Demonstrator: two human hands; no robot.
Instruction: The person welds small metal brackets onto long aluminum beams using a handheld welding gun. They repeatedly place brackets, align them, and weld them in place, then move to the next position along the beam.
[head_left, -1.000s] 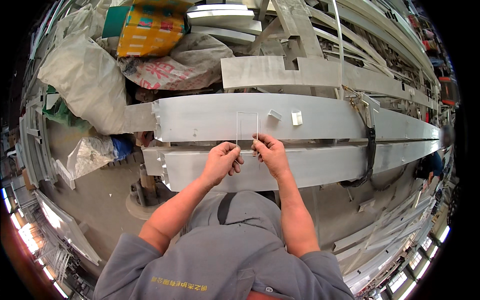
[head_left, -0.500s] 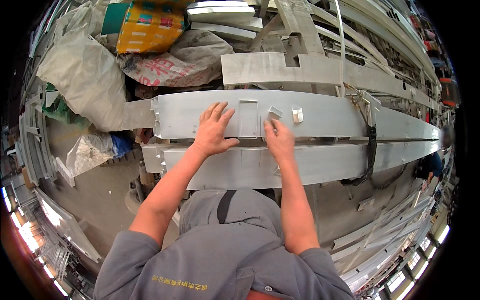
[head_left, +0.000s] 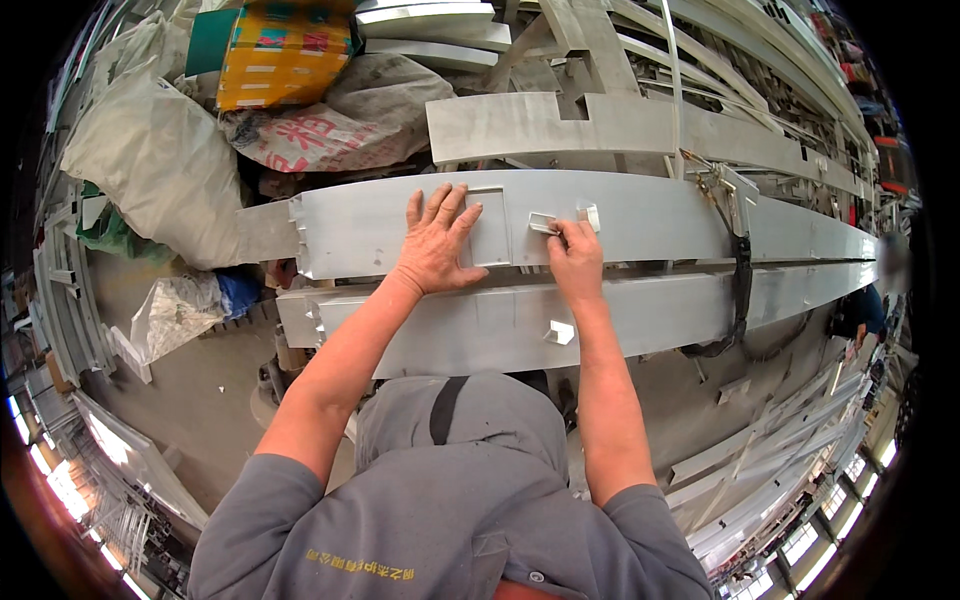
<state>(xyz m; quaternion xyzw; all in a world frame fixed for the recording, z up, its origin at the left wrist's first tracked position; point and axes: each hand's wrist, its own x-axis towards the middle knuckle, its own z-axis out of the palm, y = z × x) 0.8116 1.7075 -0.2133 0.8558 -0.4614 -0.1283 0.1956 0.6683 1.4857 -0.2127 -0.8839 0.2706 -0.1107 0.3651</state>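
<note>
My left hand (head_left: 437, 240) lies with its fingers spread on the far pale metal beam (head_left: 370, 230), its fingertips at the left edge of a rectangular outline (head_left: 490, 228) in the surface. To the right of that outline, my right hand (head_left: 577, 262) has its thumb and fingers closed at the right end of a small metal channel piece (head_left: 541, 222). A second small metal piece (head_left: 588, 214) stands just beyond its fingers. On the near metal beam (head_left: 450, 335), another small bent piece (head_left: 559, 332) rests left of my right forearm.
A black strap or cable (head_left: 741, 290) hangs across both beams at the right. White sacks (head_left: 155, 170) and an orange checked bag (head_left: 283, 55) are heaped at the far left. Long metal profiles (head_left: 640, 125) lie stacked beyond the beams. A person (head_left: 858, 310) is at the far right.
My right hand has come up and right onto the channel piece, which now lies more level. My left hand's fingers have moved closer to the outline. The piece on the near beam is now uncovered.
</note>
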